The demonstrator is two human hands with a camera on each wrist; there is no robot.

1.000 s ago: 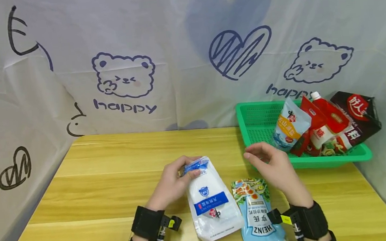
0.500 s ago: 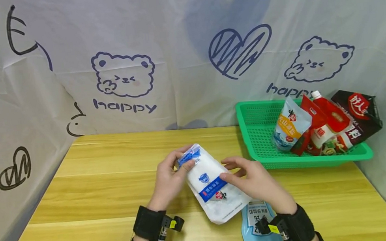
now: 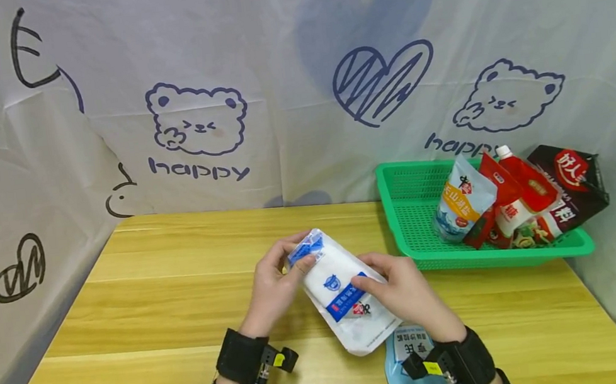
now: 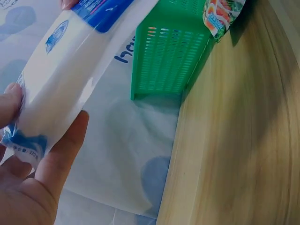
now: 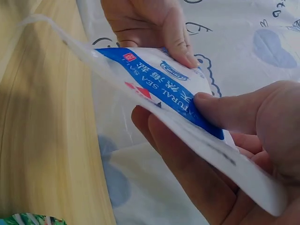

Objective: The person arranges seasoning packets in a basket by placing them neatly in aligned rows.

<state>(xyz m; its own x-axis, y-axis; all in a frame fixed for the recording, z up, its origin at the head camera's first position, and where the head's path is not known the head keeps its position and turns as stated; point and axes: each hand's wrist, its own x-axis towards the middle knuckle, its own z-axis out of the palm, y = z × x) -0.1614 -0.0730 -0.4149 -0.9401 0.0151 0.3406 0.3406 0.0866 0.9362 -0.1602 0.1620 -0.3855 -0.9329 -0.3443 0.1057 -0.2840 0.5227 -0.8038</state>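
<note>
Both hands hold a white bag of sea salt (image 3: 352,326) with a blue label band, tilted above the table. My left hand (image 3: 275,284) grips its blue-printed end, thumb on the front and fingers behind, as the left wrist view also shows. At the bag's right side my right hand (image 3: 404,288) pinches it, thumb on the blue band. In the right wrist view the fingers (image 5: 187,164) lie underneath the bag (image 5: 154,89). A light blue Heinz pouch (image 3: 412,383) lies on the table below my right wrist, partly hidden by the bag and the wrist.
A green plastic basket (image 3: 413,237) stands at the back right. In it lean a white-and-orange pouch (image 3: 462,196), a red spouted pouch (image 3: 529,182) and a dark package (image 3: 568,175). The wooden table (image 3: 156,310) meets a cloth backdrop (image 3: 285,93) with drawings.
My right hand has come left from beside the basket and taken hold of the salt bag. The bag has risen and turned, now overlapping the Heinz pouch's top.
</note>
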